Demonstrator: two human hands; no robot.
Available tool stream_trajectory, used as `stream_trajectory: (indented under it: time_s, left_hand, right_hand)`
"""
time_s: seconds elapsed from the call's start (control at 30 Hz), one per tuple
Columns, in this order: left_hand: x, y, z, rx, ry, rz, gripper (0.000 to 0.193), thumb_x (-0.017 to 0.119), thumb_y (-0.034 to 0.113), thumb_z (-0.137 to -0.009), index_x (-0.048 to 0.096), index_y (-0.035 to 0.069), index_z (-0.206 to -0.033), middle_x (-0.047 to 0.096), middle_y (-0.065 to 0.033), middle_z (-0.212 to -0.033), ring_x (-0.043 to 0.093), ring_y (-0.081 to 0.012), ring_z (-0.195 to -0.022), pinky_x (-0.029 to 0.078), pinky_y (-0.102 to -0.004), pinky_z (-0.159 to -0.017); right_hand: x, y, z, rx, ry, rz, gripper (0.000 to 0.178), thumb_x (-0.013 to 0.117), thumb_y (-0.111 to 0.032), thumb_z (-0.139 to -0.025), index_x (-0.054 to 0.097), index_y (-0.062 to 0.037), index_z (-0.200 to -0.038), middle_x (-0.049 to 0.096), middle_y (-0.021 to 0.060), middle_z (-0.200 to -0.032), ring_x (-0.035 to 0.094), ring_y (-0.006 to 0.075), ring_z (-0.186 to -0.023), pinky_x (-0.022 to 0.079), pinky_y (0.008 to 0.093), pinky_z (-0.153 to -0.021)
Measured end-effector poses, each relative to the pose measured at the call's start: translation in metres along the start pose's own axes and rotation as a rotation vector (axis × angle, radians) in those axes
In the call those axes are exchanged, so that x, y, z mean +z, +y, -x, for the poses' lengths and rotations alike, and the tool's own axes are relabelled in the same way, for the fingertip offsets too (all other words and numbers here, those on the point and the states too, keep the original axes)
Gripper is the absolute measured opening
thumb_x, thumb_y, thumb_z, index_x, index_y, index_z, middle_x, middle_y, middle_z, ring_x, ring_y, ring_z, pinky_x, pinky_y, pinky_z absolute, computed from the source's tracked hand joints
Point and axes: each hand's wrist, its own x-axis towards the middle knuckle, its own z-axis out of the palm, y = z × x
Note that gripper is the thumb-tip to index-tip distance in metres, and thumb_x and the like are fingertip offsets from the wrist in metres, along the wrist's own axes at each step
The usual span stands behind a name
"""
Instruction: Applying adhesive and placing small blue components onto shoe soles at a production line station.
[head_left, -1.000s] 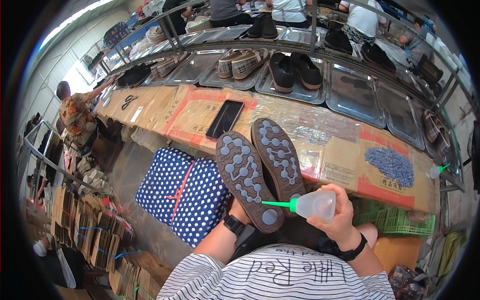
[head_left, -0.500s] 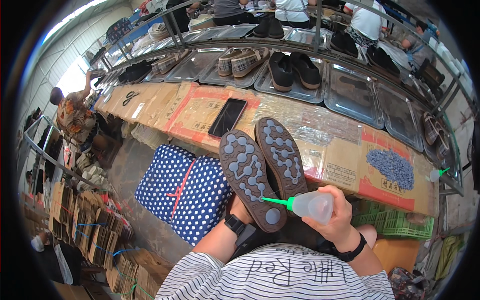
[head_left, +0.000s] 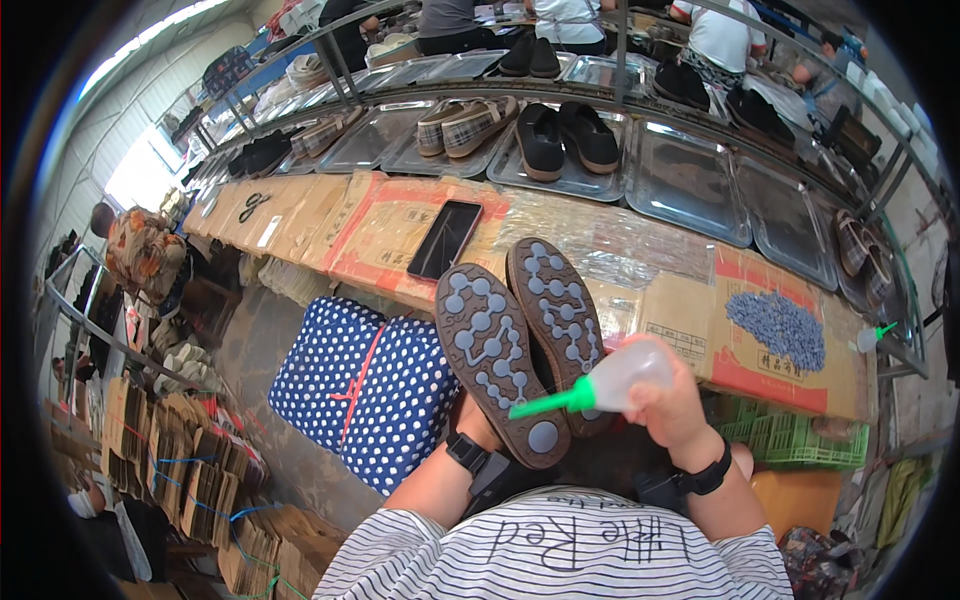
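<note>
My left hand (head_left: 476, 418) holds a pair of dark shoes (head_left: 520, 340) side by side, soles up, showing grey soles with round blue-grey studs. The hand is mostly hidden beneath the heels; only the wrist with a black watch shows. My right hand (head_left: 668, 400) grips a translucent squeeze bottle (head_left: 622, 376) with a green nozzle. The nozzle tip points left and sits at the heel end of the left-hand sole.
A cardboard-covered workbench (head_left: 380, 225) carries a black phone (head_left: 446, 239), scissors (head_left: 253, 206) and a heap of small blue-grey studs (head_left: 782, 328). Behind it run metal trays (head_left: 690, 180) with shoes. A blue polka-dot bag (head_left: 365, 385) stands at my left; other people work nearby.
The bottle's nozzle has shifted slightly along the heel of the left-hand sole. The shoes stay in the same grip.
</note>
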Motion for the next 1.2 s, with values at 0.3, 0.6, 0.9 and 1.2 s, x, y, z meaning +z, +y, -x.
stream_trajectory:
  time_s: [0.3,0.6,0.9,1.2]
  left_hand:
    - [-0.010,-0.011,0.005,-0.156,-0.095,-0.072,0.038,0.053,0.030,-0.101,0.057,0.007,-0.131,0.065,-0.0046,-0.121,0.058,-0.0235,-0.119,0.046,-0.0375,-0.103]
    - [-0.041,-0.020,0.001,-0.300,-0.226,-0.112,0.038,0.053,0.030,-0.101,0.058,0.007,-0.130,0.065,-0.0045,-0.121,0.058,-0.0233,-0.118,0.046,-0.0374,-0.102]
    - [-0.057,-0.017,0.005,-0.290,-0.246,-0.177,0.038,0.054,0.030,-0.100,0.058,0.007,-0.130,0.065,-0.0043,-0.120,0.058,-0.0231,-0.118,0.046,-0.0373,-0.102]
    - [-0.055,-0.025,-0.004,-0.251,-0.238,-0.252,0.037,0.054,0.030,-0.100,0.058,0.007,-0.129,0.065,-0.0042,-0.120,0.058,-0.0229,-0.117,0.046,-0.0372,-0.101]
  right_hand:
    - [-0.088,-0.005,-0.025,-0.614,0.727,1.247,0.069,0.079,-0.007,-0.075,0.042,-0.0025,-0.132,0.054,0.0194,-0.124,0.054,0.0352,-0.116,0.044,0.0435,-0.101]
    - [-0.116,-0.019,0.023,-0.859,0.928,1.512,0.010,0.073,-0.008,-0.080,0.067,-0.0074,-0.087,0.058,0.0092,-0.093,0.057,0.0305,-0.094,0.043,0.0412,-0.084]
    - [-0.166,-0.036,0.035,-0.682,1.008,1.722,0.015,0.079,-0.008,-0.072,0.071,-0.0107,-0.084,0.057,0.0042,-0.086,0.056,0.0263,-0.089,0.042,0.0409,-0.080]
    - [-0.179,-0.043,0.027,-0.611,0.955,1.849,0.013,0.078,-0.009,-0.073,0.070,-0.0115,-0.084,0.058,0.0032,-0.087,0.057,0.0253,-0.091,0.041,0.0405,-0.079]
